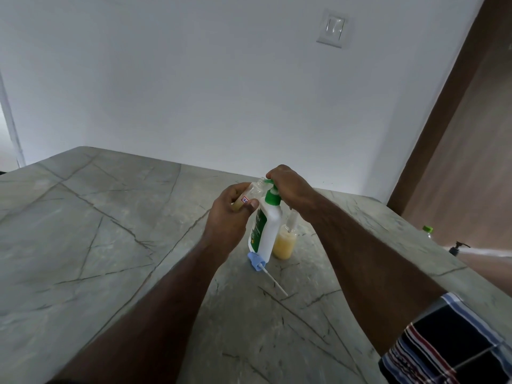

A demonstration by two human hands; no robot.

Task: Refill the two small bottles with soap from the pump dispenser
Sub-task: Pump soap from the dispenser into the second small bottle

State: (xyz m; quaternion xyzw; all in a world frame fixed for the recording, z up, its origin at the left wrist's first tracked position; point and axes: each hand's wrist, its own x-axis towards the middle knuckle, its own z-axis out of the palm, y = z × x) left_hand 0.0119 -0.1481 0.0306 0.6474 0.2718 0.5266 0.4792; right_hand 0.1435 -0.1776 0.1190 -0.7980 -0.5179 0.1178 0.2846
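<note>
The grey veined stone counter [83, 231] filled the left of the view, bare of objects on that side. The left forearm reached forward and up from the lower left, the wrist bent slightly inward. The left hand [230, 214] was wrapped around a small clear bottle [250, 195], fingers behind it and the thumb pressed across its front just below a small red-and-white label. That bottle was tilted, its open mouth raised toward the green spout, with a little yellowish liquid showing in its lower end.

Just right of it the white pump dispenser [267, 231] with a green label stood on the counter, leaning a little. The right hand [289, 187] came in from the lower right along a straight forearm, arched over the green pump head [273, 196], fingers curled down on top of it.

At the dispenser's foot lay a blue pump cap [256, 260] with its white tube pointing toward the viewer. Behind the dispenser, partly hidden by the right wrist, stood the second small bottle [284, 242], upright and holding yellow soap.
</note>
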